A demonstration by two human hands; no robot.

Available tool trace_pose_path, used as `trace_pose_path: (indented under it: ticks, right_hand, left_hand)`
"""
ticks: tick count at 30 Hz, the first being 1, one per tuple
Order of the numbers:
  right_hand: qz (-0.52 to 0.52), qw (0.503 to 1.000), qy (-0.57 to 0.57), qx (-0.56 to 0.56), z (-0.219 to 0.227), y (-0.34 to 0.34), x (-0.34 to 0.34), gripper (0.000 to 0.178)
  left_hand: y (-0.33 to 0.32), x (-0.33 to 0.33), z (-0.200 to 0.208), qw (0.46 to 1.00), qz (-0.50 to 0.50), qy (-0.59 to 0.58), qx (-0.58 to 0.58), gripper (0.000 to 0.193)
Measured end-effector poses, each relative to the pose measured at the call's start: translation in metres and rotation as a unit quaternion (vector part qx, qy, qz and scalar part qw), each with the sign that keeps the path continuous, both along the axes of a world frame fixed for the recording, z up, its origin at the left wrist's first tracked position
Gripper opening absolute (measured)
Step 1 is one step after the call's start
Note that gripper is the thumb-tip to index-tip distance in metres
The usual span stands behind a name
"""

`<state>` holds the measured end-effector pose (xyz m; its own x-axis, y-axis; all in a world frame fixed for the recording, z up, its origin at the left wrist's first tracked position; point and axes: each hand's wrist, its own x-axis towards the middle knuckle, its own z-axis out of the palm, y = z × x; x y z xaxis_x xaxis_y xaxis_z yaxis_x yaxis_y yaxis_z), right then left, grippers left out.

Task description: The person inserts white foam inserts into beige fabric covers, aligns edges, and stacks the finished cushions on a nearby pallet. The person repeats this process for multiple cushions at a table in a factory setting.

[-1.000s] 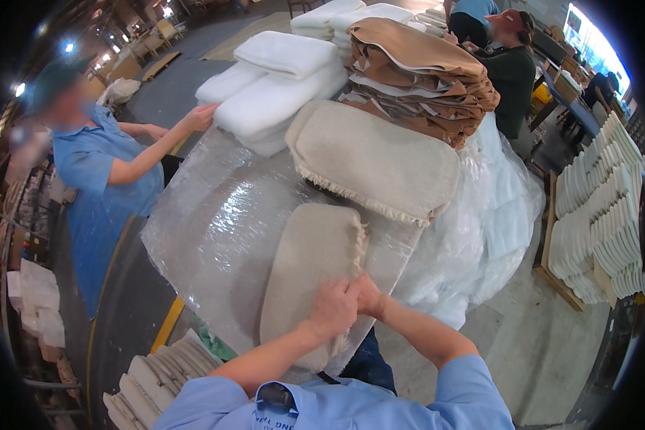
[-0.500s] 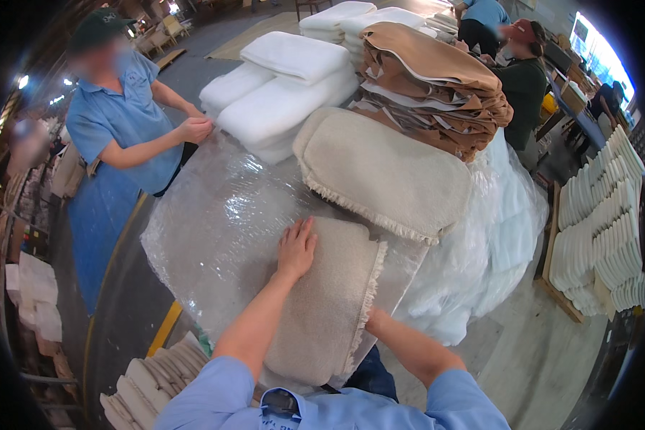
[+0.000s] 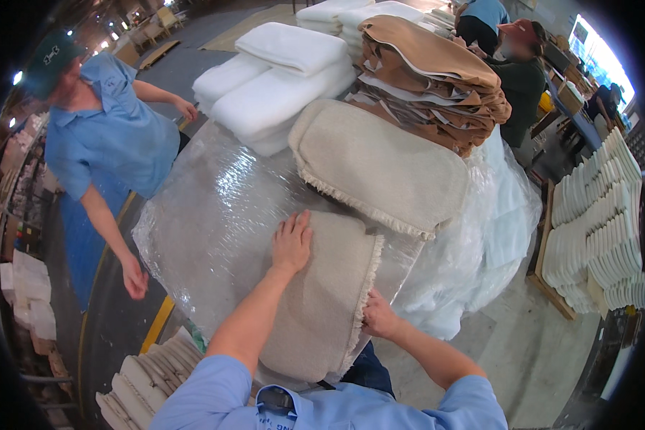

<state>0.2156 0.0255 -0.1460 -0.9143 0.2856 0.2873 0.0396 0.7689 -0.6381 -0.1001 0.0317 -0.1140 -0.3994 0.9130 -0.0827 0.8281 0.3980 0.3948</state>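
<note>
A beige piece of fabric (image 3: 317, 301) with a frayed edge lies folded on the plastic-wrapped surface in front of me. My left hand (image 3: 291, 244) rests flat on its upper left part, fingers stretched out. At the fringed right edge, my right hand (image 3: 380, 314) has its fingers curled and closed on the fabric's border; the fingertips are partly hidden. Just beyond lies a second, similar beige folded fabric (image 3: 383, 168), its fringe facing me.
Clear plastic wrap (image 3: 193, 208) covers the work surface. Behind stand white folded batting (image 3: 287, 93) and a tall stack of brown fabric (image 3: 437, 64). A co-worker (image 3: 107, 129) stands at the left, others at the back right. White pads (image 3: 595, 222) fill a pallet at right.
My right hand has come out from under the fringed edge and now shows at it. My left hand stays flat. The left co-worker has turned away, one arm lowered.
</note>
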Motion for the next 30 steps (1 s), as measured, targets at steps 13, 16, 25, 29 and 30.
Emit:
trace_pose_path:
  ticks: [13,16,25,29,30]
  right_hand:
    - [-0.053,0.985,-0.074,0.145,0.032,0.011,0.001,0.015]
    - [-0.024,0.981,-0.096,0.167,0.023,0.015,-0.016,0.015]
    - [-0.040,0.990,-0.035,0.133,0.040,0.009,0.036,0.016]
    - [-0.068,0.989,-0.052,0.122,0.037,0.006,0.070,0.019]
    - [-0.070,0.988,-0.062,0.119,0.036,0.005,0.078,0.018]
  left_hand:
    - [0.003,0.000,-0.004,1.000,-0.014,0.007,0.016,0.058]
    - [0.005,-0.001,-0.002,0.999,-0.022,-0.001,0.031,0.058]
    - [0.002,-0.002,-0.008,1.000,-0.017,0.024,0.007,0.057]
    - [0.003,-0.003,-0.011,0.999,-0.028,0.018,0.032,0.056]
    - [0.002,-0.003,-0.012,0.999,-0.026,0.014,0.034,0.056]
